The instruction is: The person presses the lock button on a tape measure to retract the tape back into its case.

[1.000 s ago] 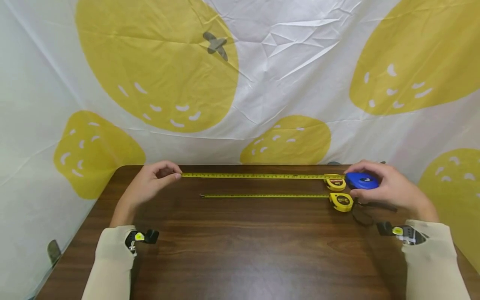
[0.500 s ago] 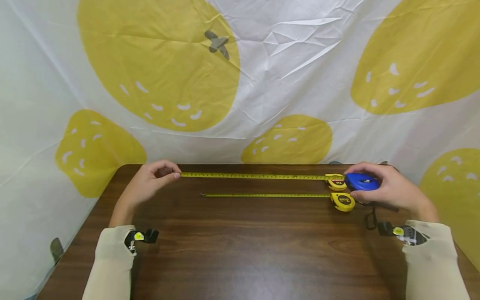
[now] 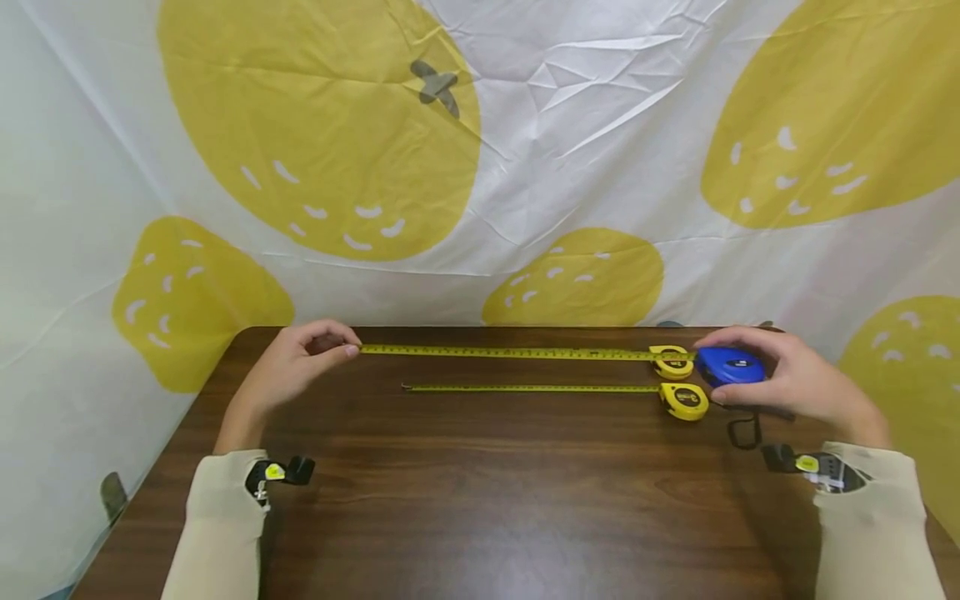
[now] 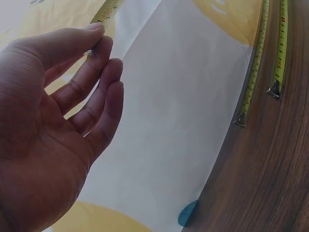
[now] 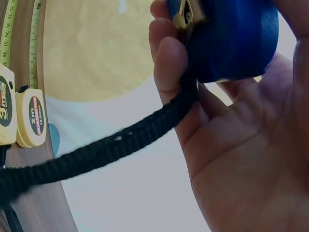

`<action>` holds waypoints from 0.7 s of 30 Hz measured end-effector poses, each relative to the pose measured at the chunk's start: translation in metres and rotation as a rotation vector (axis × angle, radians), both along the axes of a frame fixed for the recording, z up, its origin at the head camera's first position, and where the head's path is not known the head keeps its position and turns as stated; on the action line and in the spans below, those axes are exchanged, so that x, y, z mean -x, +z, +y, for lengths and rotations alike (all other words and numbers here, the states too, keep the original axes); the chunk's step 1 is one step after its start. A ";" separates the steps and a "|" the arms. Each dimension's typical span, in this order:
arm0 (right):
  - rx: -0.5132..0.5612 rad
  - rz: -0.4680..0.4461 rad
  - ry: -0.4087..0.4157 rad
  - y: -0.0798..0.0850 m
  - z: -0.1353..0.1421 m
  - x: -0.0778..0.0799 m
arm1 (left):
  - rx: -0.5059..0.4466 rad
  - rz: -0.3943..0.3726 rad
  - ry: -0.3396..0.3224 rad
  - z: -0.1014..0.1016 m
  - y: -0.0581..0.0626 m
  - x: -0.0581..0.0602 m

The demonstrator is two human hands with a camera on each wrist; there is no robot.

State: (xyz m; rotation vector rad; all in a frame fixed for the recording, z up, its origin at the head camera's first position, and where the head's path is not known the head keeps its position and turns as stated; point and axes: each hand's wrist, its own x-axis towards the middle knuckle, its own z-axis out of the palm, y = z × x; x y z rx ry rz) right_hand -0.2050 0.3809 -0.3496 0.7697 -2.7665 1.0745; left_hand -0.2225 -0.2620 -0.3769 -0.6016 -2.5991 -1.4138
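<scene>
My right hand (image 3: 806,383) grips a blue tape measure (image 3: 731,367) by its case. From it a long yellow blade (image 3: 510,353) stretches leftward, held above the table. My left hand (image 3: 292,367) pinches the blade's hooked end (image 4: 100,24) between thumb and forefinger. A black wrist strap (image 5: 120,140) hangs from the blue case in the right wrist view. Below the raised blade lie two yellow tape measures, one marked 2 m (image 5: 33,118) and one marked 3 m (image 3: 684,402). Both have blades drawn out to the left, hooks showing in the left wrist view.
A dark wood-grain table (image 3: 480,483) carries the yellow tapes. Right behind its far edge hangs a white cloth (image 3: 585,150) printed with large yellow fruit. The 3 m tape's thin blade (image 3: 525,388) runs parallel to the raised one, nearer the person.
My right hand has moved slightly right with the blue tape measure, lengthening the blade a little. My left hand keeps its pinch almost in place. The black strap has swung rightward.
</scene>
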 end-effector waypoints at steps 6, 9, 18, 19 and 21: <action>-0.022 -0.026 0.033 0.000 0.002 -0.001 | -0.001 0.005 0.005 -0.001 0.001 -0.002; -0.016 -0.025 0.078 0.001 0.001 -0.002 | -0.004 0.004 0.003 -0.002 0.001 -0.001; -0.023 0.013 0.126 0.003 -0.003 0.000 | -0.009 0.000 -0.003 -0.004 -0.001 0.001; -0.017 0.017 0.130 0.003 -0.003 0.001 | -0.008 0.002 -0.002 -0.004 -0.001 0.001; -0.001 0.030 0.150 0.002 -0.004 0.002 | -0.010 0.003 -0.003 -0.005 -0.001 0.001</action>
